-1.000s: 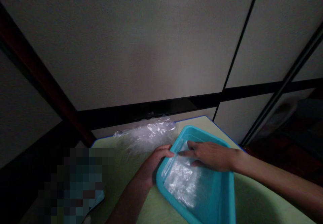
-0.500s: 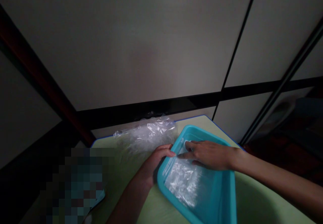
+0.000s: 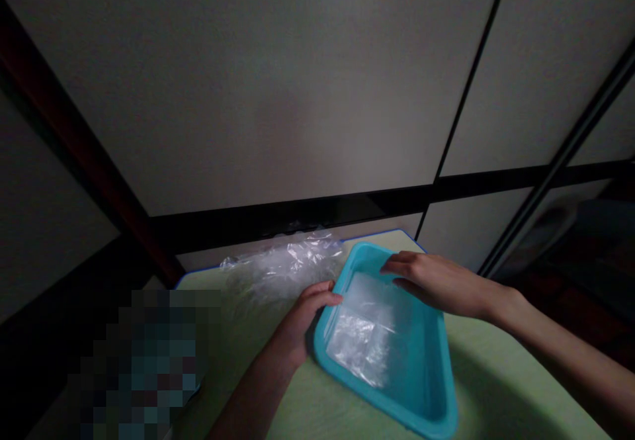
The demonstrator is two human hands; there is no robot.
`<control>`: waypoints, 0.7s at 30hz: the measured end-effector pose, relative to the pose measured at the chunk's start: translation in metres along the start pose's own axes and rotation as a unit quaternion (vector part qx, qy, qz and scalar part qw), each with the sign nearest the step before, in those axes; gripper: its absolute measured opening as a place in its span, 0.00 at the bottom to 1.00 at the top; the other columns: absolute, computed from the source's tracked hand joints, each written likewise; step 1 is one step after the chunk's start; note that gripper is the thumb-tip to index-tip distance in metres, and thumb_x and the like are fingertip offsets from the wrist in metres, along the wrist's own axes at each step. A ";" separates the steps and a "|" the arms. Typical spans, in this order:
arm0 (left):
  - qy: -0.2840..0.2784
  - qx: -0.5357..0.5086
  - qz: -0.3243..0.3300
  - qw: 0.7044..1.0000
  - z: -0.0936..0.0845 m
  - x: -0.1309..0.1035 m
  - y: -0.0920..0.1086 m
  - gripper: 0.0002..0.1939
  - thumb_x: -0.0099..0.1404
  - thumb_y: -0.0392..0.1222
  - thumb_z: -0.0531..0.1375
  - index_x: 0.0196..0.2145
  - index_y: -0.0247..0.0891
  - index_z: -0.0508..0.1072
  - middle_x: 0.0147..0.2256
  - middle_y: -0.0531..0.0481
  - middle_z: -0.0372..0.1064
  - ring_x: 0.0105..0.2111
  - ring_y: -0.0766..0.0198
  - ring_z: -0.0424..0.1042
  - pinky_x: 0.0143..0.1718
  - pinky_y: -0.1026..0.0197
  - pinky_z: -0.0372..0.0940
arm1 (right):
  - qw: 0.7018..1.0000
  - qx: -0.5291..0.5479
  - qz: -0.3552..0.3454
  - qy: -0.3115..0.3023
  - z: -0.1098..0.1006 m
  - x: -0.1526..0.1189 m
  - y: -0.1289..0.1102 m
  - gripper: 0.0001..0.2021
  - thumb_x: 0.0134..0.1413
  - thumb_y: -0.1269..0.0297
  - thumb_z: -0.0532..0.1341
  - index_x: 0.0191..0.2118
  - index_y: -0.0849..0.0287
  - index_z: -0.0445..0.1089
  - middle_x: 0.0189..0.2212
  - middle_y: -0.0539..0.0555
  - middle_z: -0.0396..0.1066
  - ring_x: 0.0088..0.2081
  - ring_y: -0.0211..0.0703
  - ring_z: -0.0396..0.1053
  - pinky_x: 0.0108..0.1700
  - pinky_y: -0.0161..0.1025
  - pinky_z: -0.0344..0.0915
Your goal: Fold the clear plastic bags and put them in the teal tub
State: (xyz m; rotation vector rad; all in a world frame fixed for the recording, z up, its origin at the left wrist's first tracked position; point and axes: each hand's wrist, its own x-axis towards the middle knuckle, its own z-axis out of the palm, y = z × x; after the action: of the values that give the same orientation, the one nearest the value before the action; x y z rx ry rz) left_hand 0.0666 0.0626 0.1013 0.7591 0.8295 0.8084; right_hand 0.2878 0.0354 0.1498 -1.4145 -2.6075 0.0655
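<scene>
A turquoise plastic basket sits at an angle on the pale green table. My left hand grips its left rim, thumb over the edge. Inside, flat along the left part of the bottom, lies a clear shiny plastic bag. Over the basket's far right side hovers my right hand, fingers apart and bent slightly down, with nothing held in it. Loose crumpled clear plastic rests on the table beyond my left hand.
The green table has a blue edge and stands against a pale panelled cabinet with black strips. A pixelated, blurred object is at the lower left.
My right hand has lifted off the plastic in the basket and moved right. The basket has turned slightly, and more of its near end shows. My left hand keeps its hold.
</scene>
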 end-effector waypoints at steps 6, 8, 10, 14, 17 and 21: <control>0.017 -0.049 0.080 0.995 0.019 0.018 -0.017 0.07 0.40 0.36 0.63 0.20 0.34 0.68 0.18 0.55 0.64 0.21 0.67 0.64 0.22 0.67 0.57 | 0.960 0.111 0.118 0.228 0.010 -0.023 0.025 0.12 0.56 0.61 0.53 0.44 0.56 0.66 0.51 0.57 0.60 0.51 0.49 0.60 0.50 0.48 0.60; 0.028 -0.061 0.104 0.992 0.027 0.032 -0.023 0.07 0.44 0.37 0.63 0.22 0.34 0.68 0.21 0.55 0.65 0.22 0.67 0.65 0.24 0.66 0.59 | 0.915 0.238 0.177 0.273 0.019 -0.029 0.035 0.14 0.54 0.56 0.54 0.43 0.56 0.66 0.49 0.57 0.63 0.49 0.50 0.62 0.46 0.45 0.63; 0.036 -0.063 0.121 0.990 0.037 0.047 -0.030 0.06 0.52 0.38 0.62 0.26 0.32 0.69 0.24 0.53 0.66 0.24 0.67 0.66 0.26 0.65 0.61 | 0.852 0.345 0.236 0.314 0.029 -0.032 0.044 0.17 0.51 0.52 0.55 0.42 0.58 0.68 0.43 0.57 0.68 0.43 0.49 0.67 0.41 0.43 0.65; 0.063 -0.052 0.145 0.986 0.057 0.077 -0.046 0.12 0.64 0.42 0.55 0.45 0.34 0.65 0.42 0.46 0.65 0.37 0.61 0.69 0.36 0.55 0.66 | 0.797 0.382 0.278 0.376 0.051 -0.030 0.063 0.21 0.53 0.48 0.51 0.40 0.61 0.68 0.39 0.58 0.70 0.39 0.47 0.68 0.38 0.40 0.64; 0.079 -0.036 0.160 0.983 0.068 0.094 -0.057 0.15 0.64 0.42 0.55 0.47 0.35 0.64 0.46 0.45 0.63 0.40 0.58 0.68 0.39 0.52 0.65 | 0.768 0.386 0.298 0.414 0.067 -0.025 0.076 0.24 0.52 0.47 0.50 0.41 0.63 0.67 0.37 0.58 0.70 0.35 0.46 0.68 0.34 0.39 0.65; 0.082 0.002 0.176 0.981 0.074 0.105 -0.066 0.15 0.64 0.42 0.55 0.47 0.35 0.64 0.46 0.45 0.63 0.41 0.58 0.67 0.39 0.51 0.65 | 0.750 0.372 0.311 0.450 0.086 -0.021 0.088 0.25 0.51 0.46 0.50 0.40 0.65 0.68 0.34 0.58 0.70 0.33 0.46 0.66 0.32 0.38 0.63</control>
State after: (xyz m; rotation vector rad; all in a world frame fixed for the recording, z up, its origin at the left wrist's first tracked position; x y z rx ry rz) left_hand 0.1956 0.1007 0.0464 0.8638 0.8540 1.1990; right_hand 0.3572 0.0696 0.0521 -1.3873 -1.0576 0.3568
